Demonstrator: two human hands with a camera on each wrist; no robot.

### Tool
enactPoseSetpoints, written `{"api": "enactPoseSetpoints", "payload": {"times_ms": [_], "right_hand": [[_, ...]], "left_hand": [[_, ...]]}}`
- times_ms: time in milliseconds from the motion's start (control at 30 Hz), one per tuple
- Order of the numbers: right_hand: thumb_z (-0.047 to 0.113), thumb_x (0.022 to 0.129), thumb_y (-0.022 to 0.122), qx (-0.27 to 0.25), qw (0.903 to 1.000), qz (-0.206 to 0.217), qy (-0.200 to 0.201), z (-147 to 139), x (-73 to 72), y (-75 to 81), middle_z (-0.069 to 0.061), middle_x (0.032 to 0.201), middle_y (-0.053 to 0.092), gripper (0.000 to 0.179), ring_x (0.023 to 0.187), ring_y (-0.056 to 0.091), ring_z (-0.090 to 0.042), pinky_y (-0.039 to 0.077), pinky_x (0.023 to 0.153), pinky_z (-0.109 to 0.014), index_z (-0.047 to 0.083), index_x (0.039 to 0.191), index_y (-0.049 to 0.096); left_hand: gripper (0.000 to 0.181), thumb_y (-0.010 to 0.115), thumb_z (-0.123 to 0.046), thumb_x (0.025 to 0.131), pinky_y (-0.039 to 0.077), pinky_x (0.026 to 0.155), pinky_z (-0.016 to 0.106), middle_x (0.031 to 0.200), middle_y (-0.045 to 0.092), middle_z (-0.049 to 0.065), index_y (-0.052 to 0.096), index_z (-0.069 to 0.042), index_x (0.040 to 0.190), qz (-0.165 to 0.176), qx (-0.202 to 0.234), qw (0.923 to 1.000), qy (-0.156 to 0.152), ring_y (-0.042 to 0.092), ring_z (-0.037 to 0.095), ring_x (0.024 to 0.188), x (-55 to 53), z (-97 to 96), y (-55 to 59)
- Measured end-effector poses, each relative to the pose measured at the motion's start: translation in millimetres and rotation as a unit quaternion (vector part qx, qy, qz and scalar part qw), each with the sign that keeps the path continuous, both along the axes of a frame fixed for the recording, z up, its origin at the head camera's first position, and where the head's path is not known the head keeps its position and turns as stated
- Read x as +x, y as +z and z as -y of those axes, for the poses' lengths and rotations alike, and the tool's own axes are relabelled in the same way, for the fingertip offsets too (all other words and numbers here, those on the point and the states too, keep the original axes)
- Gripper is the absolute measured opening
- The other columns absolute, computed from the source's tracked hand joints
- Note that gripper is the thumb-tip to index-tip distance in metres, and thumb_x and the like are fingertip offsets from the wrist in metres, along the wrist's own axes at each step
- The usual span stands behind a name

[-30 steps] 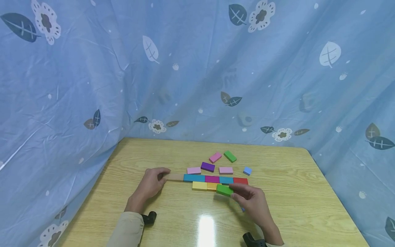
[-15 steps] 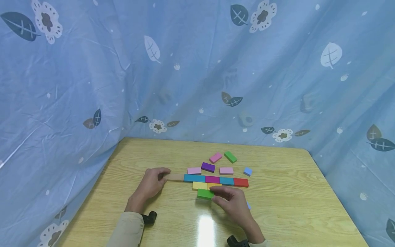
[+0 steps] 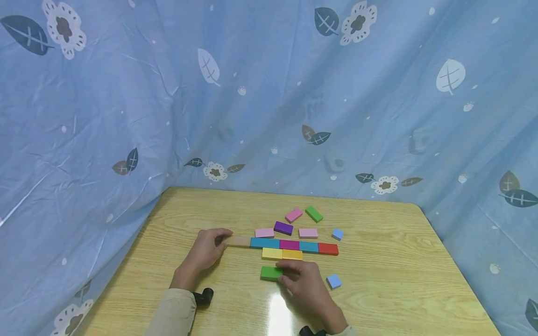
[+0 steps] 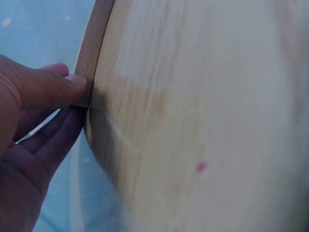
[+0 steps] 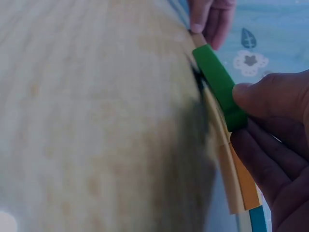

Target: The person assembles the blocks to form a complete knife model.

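Note:
My left hand (image 3: 206,249) pinches the left end of a plain wooden block (image 3: 238,241), thumb in front and fingers behind, as the left wrist view shows. That block starts a row that runs right through a long blue block (image 3: 265,242), a magenta block (image 3: 289,244), a short blue block (image 3: 308,247) and a red block (image 3: 328,248). Against the row's front lie a yellow block (image 3: 272,253) and an orange block (image 3: 292,254). Between thumb and fingers, my right hand (image 3: 306,284) holds a green block (image 5: 217,84) by its right end, in front of the yellow one.
Behind the row lie two light pink blocks (image 3: 264,233), a purple block (image 3: 283,227), a darker pink block (image 3: 293,215) and another green block (image 3: 314,213). Small light blue blocks sit at right, one behind (image 3: 337,234), one nearer (image 3: 334,281). A patterned curtain (image 3: 269,93) surrounds the table (image 3: 391,261).
My right hand has carried the green block left and nearer to me, away from the orange block, uncovering the near light blue block. The left hand has stayed on the wooden block.

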State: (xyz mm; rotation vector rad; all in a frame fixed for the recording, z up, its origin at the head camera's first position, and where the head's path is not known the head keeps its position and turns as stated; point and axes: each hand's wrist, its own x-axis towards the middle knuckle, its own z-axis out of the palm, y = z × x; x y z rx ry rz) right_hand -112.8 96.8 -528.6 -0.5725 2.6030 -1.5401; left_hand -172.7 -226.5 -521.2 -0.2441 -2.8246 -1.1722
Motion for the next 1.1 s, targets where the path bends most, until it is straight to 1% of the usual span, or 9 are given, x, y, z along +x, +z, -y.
{"api": "enactPoseSetpoints", "payload": {"times_ms": [100,167,233,333,433,500,600,767,1100], "right_hand": [[0.001,0.094,0.08,0.027,0.9996,-0.007,-0.002,1.6,1.0,-3.5,-0.003,0.118,0.083,0.029,0.111,0.078,-0.017,0.065,0.095,-0.024,0.011,0.121,0.084],[0.001,0.095,0.079,0.033,0.9994,-0.006,-0.004,2.5,2.8,-3.2,-0.002,0.118,0.083,0.03,0.112,0.077,-0.015,0.065,0.096,-0.025,0.012,0.122,0.083],[0.001,0.094,0.077,0.038,0.9991,-0.015,-0.006,3.4,5.0,-1.9,0.0,0.119,0.083,0.03,0.113,0.076,-0.015,0.065,0.098,-0.028,0.012,0.122,0.083],[-0.001,0.093,0.077,0.036,0.9983,-0.045,-0.008,5.0,7.5,1.2,0.002,0.117,0.083,0.03,0.113,0.077,-0.014,0.065,0.1,-0.033,0.012,0.12,0.084],[-0.003,0.091,0.077,0.041,0.9953,-0.087,0.006,7.6,7.2,2.9,0.004,0.111,0.084,0.027,0.107,0.077,-0.011,0.066,0.097,-0.033,0.011,0.113,0.085],[-0.005,0.09,0.078,0.051,0.9921,-0.113,0.02,9.8,5.5,2.9,0.004,0.107,0.084,0.025,0.101,0.077,-0.008,0.067,0.093,-0.033,0.011,0.107,0.085],[-0.005,0.091,0.078,0.086,0.9862,-0.139,0.027,13.5,1.4,3.2,0.005,0.104,0.084,0.022,0.098,0.077,-0.006,0.068,0.091,-0.032,0.012,0.104,0.085],[-0.005,0.093,0.077,0.123,0.9811,-0.147,0.023,18.2,-6.9,4.5,0.005,0.106,0.084,0.022,0.1,0.078,-0.009,0.068,0.092,-0.035,0.012,0.105,0.085],[-0.008,0.091,0.079,0.134,0.9779,-0.16,0.021,20.1,-15.4,7.3,0.002,0.108,0.084,0.024,0.103,0.079,-0.013,0.068,0.092,-0.036,0.01,0.106,0.084]], "left_hand": [[0.035,0.077,0.008,0.095,0.063,0.105,0.049,0.129,0.079,0.012,0.08,-0.007,0.127,0.0,-0.001,1.0,-0.001,0.074,0.032,0.125,0.2,0.4,-0.7],[0.035,0.077,0.008,0.095,0.064,0.104,0.048,0.129,0.079,0.012,0.08,-0.007,0.127,-0.001,-0.003,1.0,-0.002,0.074,0.032,0.125,0.0,0.4,-0.7],[0.035,0.078,0.008,0.095,0.063,0.105,0.048,0.129,0.079,0.012,0.08,-0.006,0.128,-0.003,-0.007,1.0,-0.004,0.074,0.033,0.126,0.0,0.4,-0.7],[0.035,0.078,0.008,0.095,0.063,0.106,0.048,0.13,0.079,0.013,0.08,-0.006,0.128,-0.004,-0.009,0.9999,-0.005,0.074,0.034,0.127,0.0,0.3,-0.2],[0.035,0.077,0.008,0.095,0.062,0.108,0.05,0.13,0.079,0.014,0.08,-0.005,0.128,-0.005,-0.012,0.9999,-0.005,0.073,0.035,0.128,0.2,0.2,0.5],[0.035,0.077,0.007,0.096,0.062,0.108,0.051,0.13,0.079,0.014,0.08,-0.006,0.128,-0.005,-0.013,0.9999,-0.004,0.073,0.035,0.128,0.4,0.2,0.9],[0.035,0.077,0.007,0.096,0.061,0.109,0.052,0.13,0.079,0.014,0.08,-0.006,0.128,-0.005,-0.014,0.9999,-0.004,0.073,0.036,0.128,0.3,0.3,0.7],[0.034,0.078,0.006,0.096,0.061,0.109,0.051,0.13,0.079,0.014,0.08,-0.006,0.128,-0.002,-0.012,0.9999,-0.005,0.073,0.035,0.128,0.0,0.5,-0.3],[0.034,0.078,0.006,0.096,0.059,0.112,0.053,0.13,0.079,0.014,0.08,-0.006,0.128,-0.01,-0.014,0.9998,-0.008,0.072,0.036,0.13,0.0,0.6,0.3]]}}
